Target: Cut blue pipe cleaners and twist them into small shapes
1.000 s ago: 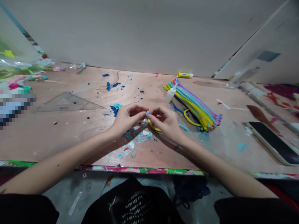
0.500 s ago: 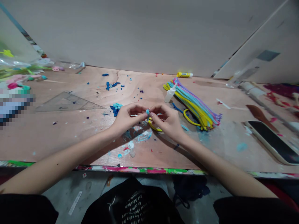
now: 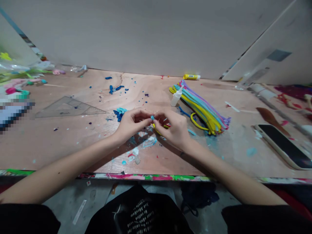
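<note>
Back wall: smooth pale grey panel (image 3: pixel 146 32), meeting a pale grey board (image 3: pixel 265 48) angled in at right. Furniture: plywood workbench top (image 3: pixel 60 152), paint-stained, its front edge strip (image 3: pixel 146 177) streaked pink and green. Below: scuffed grey floor (image 3: pixel 73 195). Light: even, fairly dim.

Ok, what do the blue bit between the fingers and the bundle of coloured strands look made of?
The little blue bit looks like soft modelling clay or foam: matte, with similar crumbs nearby, though too small to be sure. The bundle of strands looks like matte pipe cleaners, bending in soft curves; any core is hidden.
</note>
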